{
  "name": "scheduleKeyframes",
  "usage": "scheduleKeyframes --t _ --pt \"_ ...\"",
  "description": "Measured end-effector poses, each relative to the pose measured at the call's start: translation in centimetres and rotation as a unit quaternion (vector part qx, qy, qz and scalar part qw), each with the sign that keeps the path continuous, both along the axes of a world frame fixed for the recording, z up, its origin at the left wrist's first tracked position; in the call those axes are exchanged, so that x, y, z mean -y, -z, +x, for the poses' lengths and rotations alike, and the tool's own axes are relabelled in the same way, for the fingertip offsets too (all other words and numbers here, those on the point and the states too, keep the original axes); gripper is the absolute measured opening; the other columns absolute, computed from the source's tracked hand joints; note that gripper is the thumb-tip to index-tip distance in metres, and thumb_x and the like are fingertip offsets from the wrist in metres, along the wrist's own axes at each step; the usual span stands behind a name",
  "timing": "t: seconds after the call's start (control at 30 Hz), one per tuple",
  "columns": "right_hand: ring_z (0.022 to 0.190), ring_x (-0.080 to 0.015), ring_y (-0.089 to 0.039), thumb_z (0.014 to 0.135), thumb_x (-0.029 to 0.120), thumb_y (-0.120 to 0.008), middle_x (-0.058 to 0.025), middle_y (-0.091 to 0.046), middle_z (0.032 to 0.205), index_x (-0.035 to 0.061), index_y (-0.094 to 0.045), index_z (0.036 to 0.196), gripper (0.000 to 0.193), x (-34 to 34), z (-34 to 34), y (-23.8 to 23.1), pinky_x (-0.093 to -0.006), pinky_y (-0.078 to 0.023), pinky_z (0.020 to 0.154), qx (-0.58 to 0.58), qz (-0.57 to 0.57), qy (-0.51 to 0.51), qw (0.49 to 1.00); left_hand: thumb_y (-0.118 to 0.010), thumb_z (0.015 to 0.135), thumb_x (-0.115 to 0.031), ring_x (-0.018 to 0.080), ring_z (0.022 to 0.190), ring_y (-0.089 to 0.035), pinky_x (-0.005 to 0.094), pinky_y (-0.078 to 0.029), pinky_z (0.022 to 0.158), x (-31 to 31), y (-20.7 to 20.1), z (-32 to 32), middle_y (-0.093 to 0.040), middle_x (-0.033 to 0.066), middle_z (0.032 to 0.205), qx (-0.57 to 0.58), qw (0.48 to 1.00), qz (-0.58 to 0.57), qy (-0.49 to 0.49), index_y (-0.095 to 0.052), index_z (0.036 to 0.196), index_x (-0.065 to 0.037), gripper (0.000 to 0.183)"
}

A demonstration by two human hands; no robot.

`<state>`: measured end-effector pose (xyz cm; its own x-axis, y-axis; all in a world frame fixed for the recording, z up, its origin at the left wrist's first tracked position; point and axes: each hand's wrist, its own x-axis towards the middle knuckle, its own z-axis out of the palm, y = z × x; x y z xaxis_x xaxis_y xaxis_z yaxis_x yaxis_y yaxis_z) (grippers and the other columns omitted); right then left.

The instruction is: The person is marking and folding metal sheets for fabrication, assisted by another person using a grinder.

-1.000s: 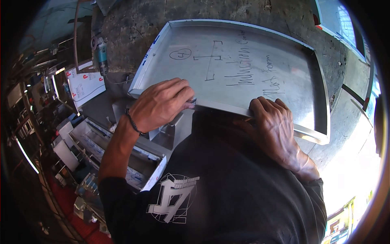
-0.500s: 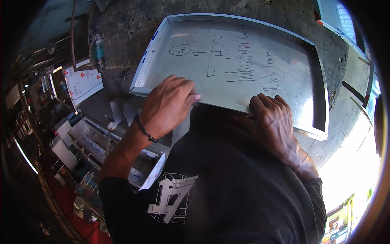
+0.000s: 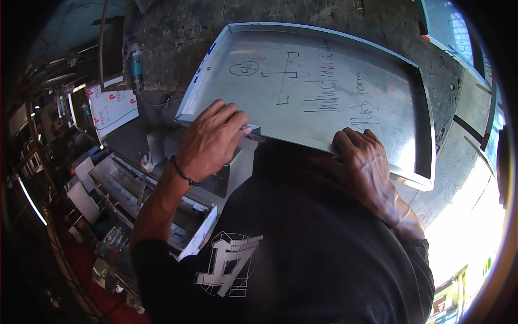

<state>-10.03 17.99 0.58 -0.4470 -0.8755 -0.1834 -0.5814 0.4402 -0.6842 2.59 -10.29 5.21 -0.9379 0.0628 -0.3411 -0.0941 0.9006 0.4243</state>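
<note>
A shallow rectangular sheet-metal tray [image 3: 259,116] with low upturned walls lies in front of me, with handwritten marks and a line drawing on its inner face. My left hand [image 3: 210,143] is closed over the tray's near edge, left of its middle, with fingers curled and thumb against the rim. Farther right on the same edge, my right hand [image 3: 364,162] is wrapped round the rim, its thumb mostly hidden below. A dark band circles my left wrist.
Under the tray is a dark, worn worktop [image 3: 178,32]. A teal angle grinder [image 3: 136,67] rests at the left with its cord trailing. Lower left stands a long metal box frame [image 3: 127,186]. A film-covered sheet [image 3: 113,108] leans behind it. Bluish panels [image 3: 450,27] stand far right.
My left hand has shifted left along the tray's near edge, still closed on it. My right hand keeps its place, and the tray sits slightly lower in view.
</note>
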Motion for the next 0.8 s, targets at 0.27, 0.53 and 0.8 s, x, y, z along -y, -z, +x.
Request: scheduleKeyframes --t 0.27,0.53,0.8 --pt "0.078 -0.0305 -0.067 0.085 0.032 -0.082 -0.0119 -0.062 0.079 0.0041 -0.057 0.084 0.037 -0.6 -0.1 0.5 -0.0412 -0.046 0.077 0.005 0.022 -0.009 1.000 -0.067 0.097 -0.007 0.0311 0.082 -0.062 0.0417 -0.050 0.075 6.2 -2.3 3.5 -0.061 0.0146 0.088 -0.022 0.988 -0.073 -0.133 -0.060 0.097 0.002 0.011" --pt "0.065 -0.0302 -0.060 0.072 0.028 -0.091 -0.0112 -0.059 0.070 0.0038 -0.057 0.073 0.043 -0.2 -0.1 0.8 -0.0411 -0.046 0.072 -0.019 -0.020 0.023 0.999 -0.071 0.097 -0.003 0.0167 0.078 -0.067 0.0300 -0.051 0.069 -2.3 -0.7 2.9 -0.067 0.0140 0.088 -0.023 0.965 0.131 -0.228 -0.061 0.103 0.003 0.013" --pt "0.073 -0.0314 -0.064 0.081 0.028 -0.085 -0.0124 -0.063 0.077 0.0034 -0.058 0.080 0.037 -0.4 -0.5 0.3 -0.0424 -0.046 0.076 0.008 0.015 -0.003 1.000 -0.077 0.087 0.000 0.0288 0.085 -0.068 0.0407 -0.055 0.071 -3.6 0.6 2.6 -0.065 0.0132 0.094 -0.094 0.987 0.017 -0.129 -0.064 0.108 0.001 0.024"
